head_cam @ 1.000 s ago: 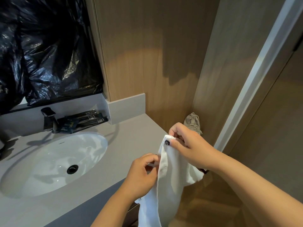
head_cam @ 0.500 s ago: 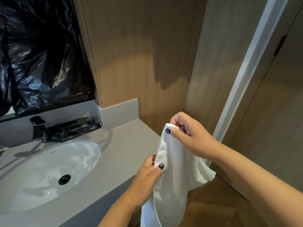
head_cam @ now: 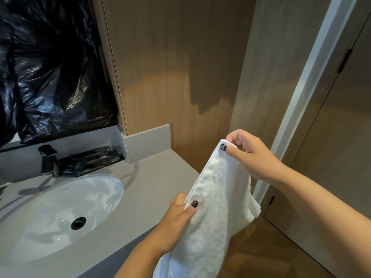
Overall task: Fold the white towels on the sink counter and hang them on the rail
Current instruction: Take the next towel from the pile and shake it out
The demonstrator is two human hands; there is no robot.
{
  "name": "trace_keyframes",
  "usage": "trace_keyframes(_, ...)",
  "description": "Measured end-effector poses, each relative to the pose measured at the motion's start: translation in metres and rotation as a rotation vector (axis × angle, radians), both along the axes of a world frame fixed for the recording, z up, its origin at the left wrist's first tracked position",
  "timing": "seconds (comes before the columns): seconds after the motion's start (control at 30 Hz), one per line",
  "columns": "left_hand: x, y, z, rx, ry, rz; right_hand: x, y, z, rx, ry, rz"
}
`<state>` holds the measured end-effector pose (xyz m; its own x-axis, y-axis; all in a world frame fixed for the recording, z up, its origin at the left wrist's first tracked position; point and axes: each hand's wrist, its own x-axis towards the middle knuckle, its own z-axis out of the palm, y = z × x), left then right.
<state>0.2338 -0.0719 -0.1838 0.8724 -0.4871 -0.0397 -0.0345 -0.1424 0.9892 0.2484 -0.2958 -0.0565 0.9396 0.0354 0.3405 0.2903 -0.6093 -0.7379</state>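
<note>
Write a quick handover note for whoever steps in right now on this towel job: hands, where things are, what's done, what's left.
Right hand: pinches the top corner of the white towel.
Left hand: pinches the towel's long edge lower down.
The towel hangs lengthwise between the hands, off the right end of the sink counter, doubled along its edge.
Done: towel picked up, lengthwise fold apparently started.
Left: finish the fold and hang it. No rail or other towels are in view.

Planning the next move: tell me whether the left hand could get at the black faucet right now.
Probably not as things stand: the left hand pinches the white towel, as does the right hand. The counter toward the faucet looks unobstructed once it lets go.
</note>
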Motion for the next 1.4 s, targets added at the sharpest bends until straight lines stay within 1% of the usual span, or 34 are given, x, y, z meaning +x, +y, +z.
trace_keyframes(0.07, 0.004, 0.003, 0.001, -0.008, 0.023, -0.002, 0.002, 0.000, 0.003, -0.006, -0.004, 0.014)
trace_keyframes(0.13, 0.006, 0.001, 0.009, -0.035, 0.041, -0.055, 0.004, 0.002, 0.008, 0.018, 0.000, 0.050)
trace_keyframes(0.2, 0.009, -0.008, 0.025, -0.061, -0.006, -0.080, 0.004, 0.009, 0.011, 0.025, 0.035, 0.144)
trace_keyframes(0.3, 0.015, -0.022, 0.052, -0.062, -0.115, 0.003, 0.007, 0.023, 0.014, -0.020, 0.075, 0.278)
trace_keyframes(0.43, 0.019, -0.019, 0.064, -0.128, -0.155, 0.121, 0.012, 0.032, 0.026, -0.021, -0.006, 0.313)
trace_keyframes(0.57, 0.013, -0.014, 0.063, -0.179, -0.147, 0.100, 0.013, 0.036, 0.028, -0.019, -0.014, 0.358)
trace_keyframes(0.67, 0.010, -0.009, 0.063, -0.137, -0.183, 0.046, 0.014, 0.037, 0.025, -0.020, -0.025, 0.371)
trace_keyframes(0.77, 0.013, 0.000, 0.061, -0.064, -0.150, 0.003, 0.013, 0.034, 0.020, -0.014, -0.025, 0.374)
trace_keyframes(0.87, 0.012, 0.005, 0.060, -0.020, -0.114, -0.085, 0.012, 0.032, 0.014, -0.024, -0.015, 0.381)
trace_keyframes(0.93, 0.010, 0.004, 0.061, 0.003, -0.173, -0.105, 0.011, 0.031, 0.012, -0.010, -0.011, 0.388)
trace_keyframes(1.0, 0.008, 0.005, 0.065, 0.017, -0.235, -0.077, 0.009, 0.030, 0.013, -0.007, -0.022, 0.380)
trace_keyframes(1.07, 0.011, 0.008, 0.064, -0.027, -0.287, -0.012, 0.007, 0.030, 0.015, 0.001, -0.045, 0.373)
trace_keyframes(1.13, 0.016, 0.012, 0.062, -0.083, -0.260, 0.010, 0.005, 0.030, 0.016, 0.012, -0.071, 0.363)
trace_keyframes(1.17, 0.017, 0.014, 0.062, -0.073, -0.261, 0.009, 0.005, 0.030, 0.016, 0.019, -0.083, 0.354)
trace_keyframes(1.33, 0.018, 0.014, 0.054, 0.093, -0.355, 0.008, 0.002, 0.026, 0.006, 0.053, -0.090, 0.277)
trace_keyframes(1.4, 0.018, 0.012, 0.045, 0.112, -0.375, 0.020, 0.003, 0.024, 0.000, 0.050, -0.076, 0.252)
